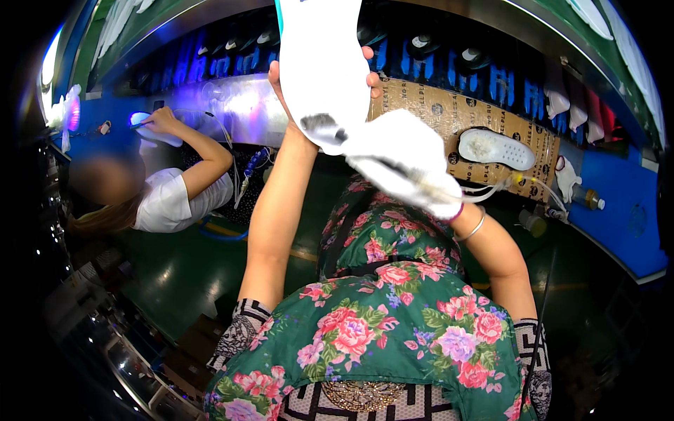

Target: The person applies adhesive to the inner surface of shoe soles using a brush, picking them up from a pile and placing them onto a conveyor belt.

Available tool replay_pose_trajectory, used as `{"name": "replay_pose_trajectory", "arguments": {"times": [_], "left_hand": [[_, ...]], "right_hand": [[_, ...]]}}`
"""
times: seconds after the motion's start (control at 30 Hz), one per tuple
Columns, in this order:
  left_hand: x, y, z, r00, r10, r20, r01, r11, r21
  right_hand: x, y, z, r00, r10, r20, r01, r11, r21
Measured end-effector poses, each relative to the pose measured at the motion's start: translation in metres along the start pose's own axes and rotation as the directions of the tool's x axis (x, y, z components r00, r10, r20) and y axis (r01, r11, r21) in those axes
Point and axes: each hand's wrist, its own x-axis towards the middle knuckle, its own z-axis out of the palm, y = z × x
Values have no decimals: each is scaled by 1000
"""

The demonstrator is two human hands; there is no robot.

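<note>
My left hand (288, 98) is bare and wraps from beneath around a white shoe sole (324, 63). Its thumb shows at the left edge and its fingertips at the right. The sole is held up close, its far end cut off by the top of the picture; a teal strip shows along its left edge. At the sole's lower end is a dark grey patch. My right hand (407, 161), in a white glove with grey smudges, is at that lower end. Its fingers are blurred, so their grip is unclear. Another white sole (495, 149), with small holes, lies on the bench to the right.
Brown printed cardboard (428, 105) covers part of the bench. A rack of dark shoes and blue forms (421, 63) runs behind it. At the right are a white glove (565, 179) and a bottle (588, 198). On the left a co-worker (186, 196) handles a blue-lit piece.
</note>
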Motion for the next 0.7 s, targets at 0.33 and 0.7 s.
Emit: {"name": "replay_pose_trajectory", "arguments": {"times": [0.33, 0.7], "left_hand": [[20, 27, 21, 968, -250, 22, 246, 963, 108], [28, 37, 31, 931, -347, 116, 347, 938, 23]], "right_hand": [[7, -12, 2, 982, 119, -144, -115, 993, 37], [14, -24, 2, 986, 153, -70, -150, 987, 48]]}}
